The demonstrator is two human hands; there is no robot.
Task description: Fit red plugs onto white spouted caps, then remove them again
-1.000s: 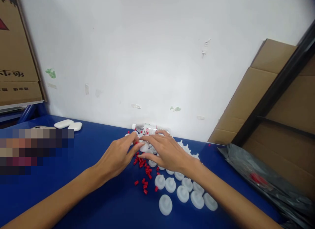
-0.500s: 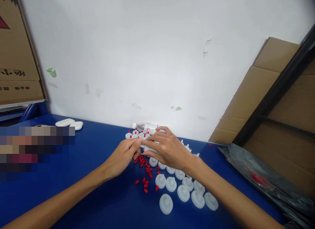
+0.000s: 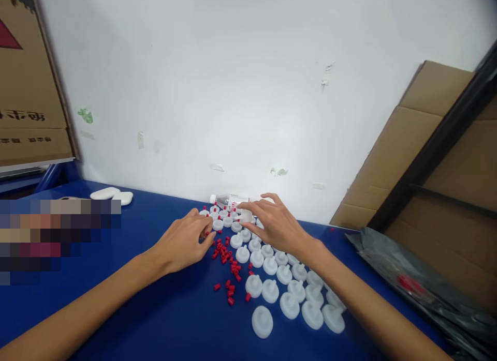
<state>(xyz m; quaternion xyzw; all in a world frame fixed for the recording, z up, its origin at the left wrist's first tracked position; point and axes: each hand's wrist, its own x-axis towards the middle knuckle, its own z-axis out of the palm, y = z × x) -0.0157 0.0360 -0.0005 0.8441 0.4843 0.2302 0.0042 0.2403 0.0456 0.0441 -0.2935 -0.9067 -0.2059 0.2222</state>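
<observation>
My right hand (image 3: 267,224) holds a white spouted lid (image 3: 244,216) between thumb and fingers, above the far part of the rows of lids. My left hand (image 3: 188,242) is low at the left of the red cap pile (image 3: 223,252), its fingers curled and thumb near the fingertips. A bit of red shows at those fingertips, a small cap partly hidden by them. Several white lids (image 3: 269,291) without red tips spread toward the near right. At the far left of the group, white lids with red caps on their spouts (image 3: 217,224) stand close together.
A clear plastic bottle (image 3: 223,200) lies against the wall behind the lids. White rounded objects (image 3: 104,193) rest at the table's far left, beside a blurred-out patch. Grey plastic sheeting (image 3: 404,283) and cardboard (image 3: 404,138) stand at the right.
My hands were together over the far lids and have moved apart. The left went left and down beside the red caps; the right lifted slightly with a white lid.
</observation>
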